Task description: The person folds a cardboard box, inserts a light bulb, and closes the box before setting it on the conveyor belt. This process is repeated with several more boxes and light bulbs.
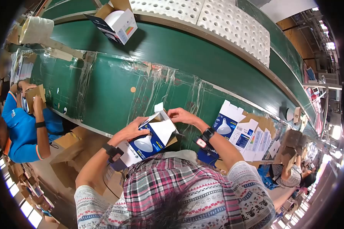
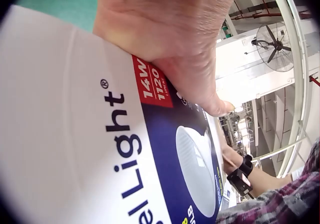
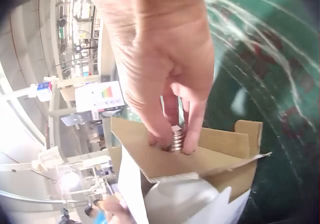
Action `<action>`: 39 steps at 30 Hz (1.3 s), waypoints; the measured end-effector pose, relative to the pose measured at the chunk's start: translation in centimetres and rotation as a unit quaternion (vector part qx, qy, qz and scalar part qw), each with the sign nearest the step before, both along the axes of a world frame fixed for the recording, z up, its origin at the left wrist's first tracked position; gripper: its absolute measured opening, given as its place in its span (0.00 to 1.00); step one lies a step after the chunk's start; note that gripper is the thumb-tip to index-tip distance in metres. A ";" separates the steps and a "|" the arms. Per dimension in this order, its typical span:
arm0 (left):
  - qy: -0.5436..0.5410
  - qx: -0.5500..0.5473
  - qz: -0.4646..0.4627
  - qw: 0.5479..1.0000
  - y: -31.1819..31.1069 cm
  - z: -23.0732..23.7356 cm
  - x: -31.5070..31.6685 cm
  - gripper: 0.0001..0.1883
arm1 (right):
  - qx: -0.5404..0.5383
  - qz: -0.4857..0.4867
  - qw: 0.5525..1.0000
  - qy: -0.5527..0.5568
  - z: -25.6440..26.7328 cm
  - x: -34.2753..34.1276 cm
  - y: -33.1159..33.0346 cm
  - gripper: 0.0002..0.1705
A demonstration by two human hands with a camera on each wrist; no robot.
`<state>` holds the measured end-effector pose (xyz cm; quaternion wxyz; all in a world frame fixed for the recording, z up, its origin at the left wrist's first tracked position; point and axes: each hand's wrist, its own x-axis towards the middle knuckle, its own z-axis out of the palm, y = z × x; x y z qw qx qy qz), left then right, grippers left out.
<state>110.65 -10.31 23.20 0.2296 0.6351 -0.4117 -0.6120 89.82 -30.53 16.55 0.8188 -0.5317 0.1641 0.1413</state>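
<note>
A blue and white printed carton (image 1: pixel 144 147) lies tilted before the person's chest, its flaps raised at the end toward the bench. Over its side the left hand (image 1: pixel 132 131) grips it; in the left wrist view that hand (image 2: pixel 170 38) lies across the printed panel (image 2: pixel 120 134), thumb extended. At the carton's open end is the right hand (image 1: pixel 182 115). The right wrist view shows the right hand's (image 3: pixel 170 68) fingertips pinching the threaded metal base (image 3: pixel 175 140) of a bulb, among brown cardboard flaps (image 3: pixel 225 154). A white rounded surface (image 3: pixel 182 196) shows inside the carton.
An open box holding a white bulb (image 1: pixel 116 26) stands on the green surface at the upper left. Flat printed cartons (image 1: pixel 242 133) are stacked at the right. A white perforated foam tray (image 1: pixel 233 28) lies along the back. Another person (image 1: pixel 26 126) sits at the left, one more at the right.
</note>
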 end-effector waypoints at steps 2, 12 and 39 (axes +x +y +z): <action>0.001 0.003 0.002 1.000 0.0 -0.2 -0.1 0.44 | 0.006 -0.018 0.999 0.029 -0.4 -0.5 0.3 0.09; -0.001 0.018 0.011 1.000 -0.2 0.3 0.1 0.38 | -0.060 0.017 0.998 0.031 -2.3 0.2 2.0 0.11; -0.059 -0.087 0.148 0.983 -6.1 -2.9 -0.7 0.43 | 0.079 -0.076 0.985 0.135 -6.8 3.0 -3.5 0.22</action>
